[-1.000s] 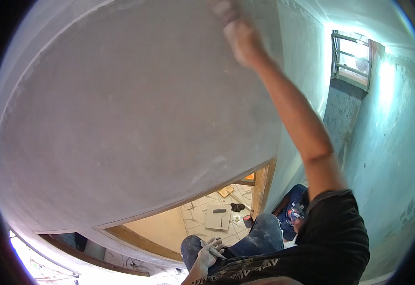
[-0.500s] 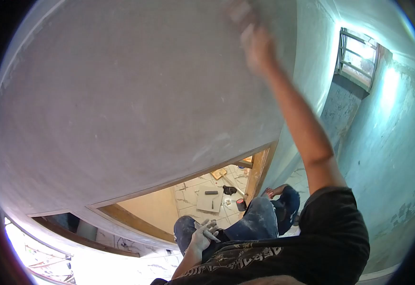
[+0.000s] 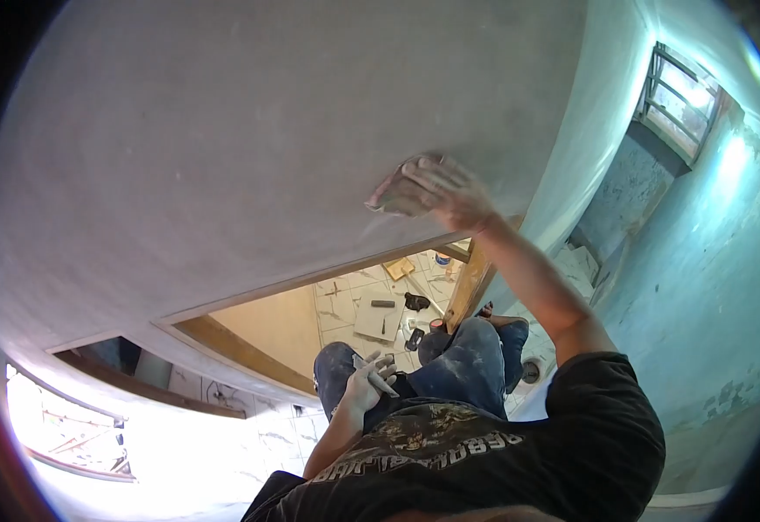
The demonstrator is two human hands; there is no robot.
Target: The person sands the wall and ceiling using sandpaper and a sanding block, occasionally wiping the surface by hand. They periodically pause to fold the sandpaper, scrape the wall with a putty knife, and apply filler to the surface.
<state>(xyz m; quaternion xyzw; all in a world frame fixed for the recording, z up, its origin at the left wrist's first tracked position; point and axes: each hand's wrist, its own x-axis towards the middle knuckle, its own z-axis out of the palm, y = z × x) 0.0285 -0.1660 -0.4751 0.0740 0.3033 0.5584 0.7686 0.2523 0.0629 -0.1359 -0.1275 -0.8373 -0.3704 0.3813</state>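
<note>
My right hand (image 3: pixel 454 193) presses a creased, brownish sheet that looks like sandpaper (image 3: pixel 395 195) flat on the grey plastered wall (image 3: pixel 223 165). Its fingers lie over the sheet, a short way above the wooden door frame, and are slightly blurred. Low in front of my body, my left hand (image 3: pixel 369 383) rests by my dusty jeans. White dust coats its bent fingers. A pale, narrow thing seems to lie across them, too small to identify.
Through the doorway, a board (image 3: pixel 380 318) with tools lies on the tiled floor beside a black item (image 3: pixel 415 301) and a yellow tray (image 3: pixel 399 268). The wooden door frame (image 3: pixel 471 283) borders the opening. Blue clothing (image 3: pixel 512 341) shows behind my knee. A barred window (image 3: pixel 677 97) is at upper right.
My right hand has come down the wall from near the top of the view to just above the door frame; the sheet now shows clearly. My left hand stays low by my lap.
</note>
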